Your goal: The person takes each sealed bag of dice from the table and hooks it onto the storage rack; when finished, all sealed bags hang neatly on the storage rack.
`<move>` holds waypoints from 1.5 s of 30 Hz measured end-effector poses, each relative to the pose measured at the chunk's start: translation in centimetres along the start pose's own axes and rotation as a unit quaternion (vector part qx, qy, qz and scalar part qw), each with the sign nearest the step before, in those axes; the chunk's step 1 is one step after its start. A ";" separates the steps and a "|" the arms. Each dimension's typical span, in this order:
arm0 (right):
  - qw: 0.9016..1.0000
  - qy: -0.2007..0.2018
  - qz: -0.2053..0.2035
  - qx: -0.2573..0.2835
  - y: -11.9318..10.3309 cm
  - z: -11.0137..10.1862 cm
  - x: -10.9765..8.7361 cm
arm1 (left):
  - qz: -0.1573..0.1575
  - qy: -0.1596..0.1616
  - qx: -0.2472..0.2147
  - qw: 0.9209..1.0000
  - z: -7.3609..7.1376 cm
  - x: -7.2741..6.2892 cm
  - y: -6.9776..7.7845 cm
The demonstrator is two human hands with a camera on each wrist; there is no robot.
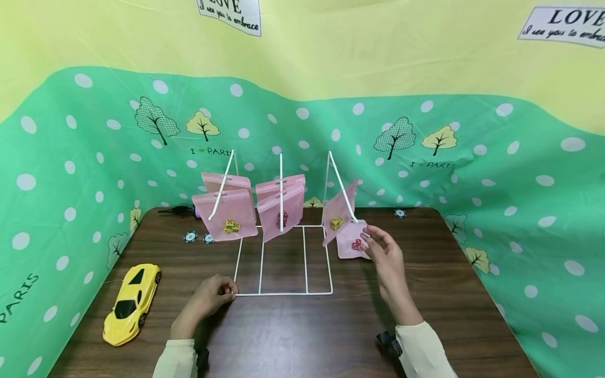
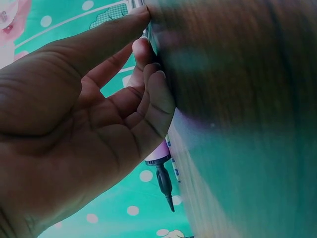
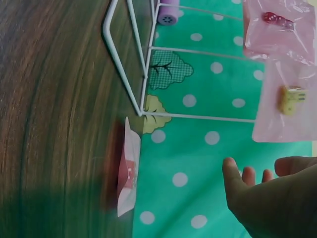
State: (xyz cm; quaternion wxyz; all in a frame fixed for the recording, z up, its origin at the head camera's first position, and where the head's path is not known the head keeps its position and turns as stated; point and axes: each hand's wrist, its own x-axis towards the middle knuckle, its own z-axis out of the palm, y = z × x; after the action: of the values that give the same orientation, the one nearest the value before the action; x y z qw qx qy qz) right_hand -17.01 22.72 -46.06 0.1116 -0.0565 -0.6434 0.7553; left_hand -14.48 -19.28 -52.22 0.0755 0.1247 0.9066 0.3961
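Observation:
A white wire display rack (image 1: 283, 294) stands on the table, with three slanted prongs rising from it. My left hand (image 1: 210, 296) pinches its near left corner between thumb and index finger. Pink bags hang in pairs on the left and middle prongs: a bag with yellow dice (image 1: 224, 212) and one with red dice (image 1: 282, 215) are in front. On the right prong hangs one pink bag with yellow dice (image 3: 287, 101). Another pink bag with red dice (image 3: 129, 171) lies on the table below. My right hand (image 1: 385, 257) hovers beside the right prong's tip, fingers apart and holding nothing.
A yellow toy car (image 1: 132, 304) sits at the table's left. Poker chips (image 1: 190, 237) lie left of the rack, and another chip (image 1: 400, 213) lies at the back right. A purple object with a black pointed tip (image 2: 164, 186) lies at the back left. Patterned cloth surrounds the table.

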 end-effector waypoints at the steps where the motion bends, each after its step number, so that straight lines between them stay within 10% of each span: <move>1: 1.000 -0.004 -0.001 -0.004 0.0 -0.1 0.0 | -0.001 0.000 0.000 1.000 0.0 0.0 0.0; 20: 0.995 0.049 -0.005 -0.081 0.6 -6.4 0.1 | 0.008 -0.005 0.002 1.000 -0.5 0.2 0.0; 32: 0.976 -0.019 0.058 -0.208 1.8 -9.5 1.1 | 0.017 -0.008 0.006 1.000 -0.1 0.5 -0.4; 45: 0.965 -0.078 0.118 -0.220 4.0 -10.7 3.3 | -0.001 -0.004 0.002 1.000 0.0 0.1 -0.3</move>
State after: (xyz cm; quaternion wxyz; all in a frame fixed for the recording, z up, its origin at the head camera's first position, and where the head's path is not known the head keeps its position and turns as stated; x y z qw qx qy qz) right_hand -18.16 33.22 -51.53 -0.0437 -0.0962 -0.7893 0.6048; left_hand -14.60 -19.41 -52.47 0.0790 0.1258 0.9070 0.3940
